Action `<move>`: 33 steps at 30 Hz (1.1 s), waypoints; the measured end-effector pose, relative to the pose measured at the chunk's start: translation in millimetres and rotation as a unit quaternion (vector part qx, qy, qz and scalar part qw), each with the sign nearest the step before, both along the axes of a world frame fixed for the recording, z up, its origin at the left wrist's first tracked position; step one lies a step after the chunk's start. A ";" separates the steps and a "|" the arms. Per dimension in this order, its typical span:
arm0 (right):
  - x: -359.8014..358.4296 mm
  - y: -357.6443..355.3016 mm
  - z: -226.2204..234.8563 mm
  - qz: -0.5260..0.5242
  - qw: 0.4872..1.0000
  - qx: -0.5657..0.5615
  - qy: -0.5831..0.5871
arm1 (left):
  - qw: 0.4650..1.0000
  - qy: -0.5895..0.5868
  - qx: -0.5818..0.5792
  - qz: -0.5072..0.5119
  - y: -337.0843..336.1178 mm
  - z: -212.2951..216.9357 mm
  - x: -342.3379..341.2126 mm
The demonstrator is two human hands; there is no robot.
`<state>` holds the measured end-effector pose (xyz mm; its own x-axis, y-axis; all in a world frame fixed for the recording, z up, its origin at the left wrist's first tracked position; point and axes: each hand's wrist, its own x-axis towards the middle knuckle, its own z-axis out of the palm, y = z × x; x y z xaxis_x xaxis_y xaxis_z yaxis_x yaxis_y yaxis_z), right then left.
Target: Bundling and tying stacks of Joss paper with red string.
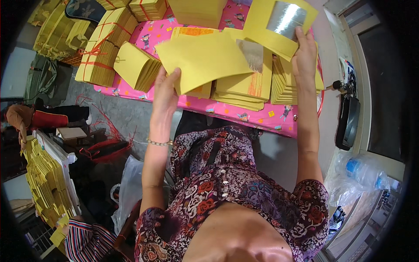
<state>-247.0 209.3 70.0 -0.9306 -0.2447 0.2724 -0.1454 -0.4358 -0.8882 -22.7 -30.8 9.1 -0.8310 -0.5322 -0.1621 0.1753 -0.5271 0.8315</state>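
Observation:
My left hand (pixel 166 89) grips the near left edge of a plain yellow sheet of joss paper (pixel 205 56), thumb on top and fingers beneath. The sheet is tilted over the stacks on the table. My right hand (pixel 304 56) pinches the right edge of another yellow sheet of joss paper (pixel 255 26), raised higher, with a silver foil rectangle (pixel 288 21) facing up. Between and below my hands lies a stack of yellow joss paper (pixel 244 89) with orange-red streaks and a silver patch on top. Part of it is hidden under the left sheet.
A pink patterned cloth (pixel 187 105) covers the table. Red-tied bundles (pixel 102 50) and a loose stack (pixel 137 65) stand at left; another stack (pixel 286 83) is at right. Two other people (pixel 48 118) are at left, near more yellow paper (pixel 46 174). A plastic bag (pixel 131 187) hangs low left.

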 end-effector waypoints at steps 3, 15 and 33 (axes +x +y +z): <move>10.6 12.3 9.5 -0.026 0.998 -0.048 -0.016 | 0.991 0.076 -0.090 0.061 -1.6 48.1 -5.2; 19.0 25.6 6.7 0.008 0.986 -0.138 -0.088 | 0.545 -0.074 -0.835 0.024 9.1 46.1 17.7; 55.4 -37.2 11.4 0.368 0.907 0.129 -0.161 | 0.959 0.013 -0.280 -0.041 3.9 40.2 -22.8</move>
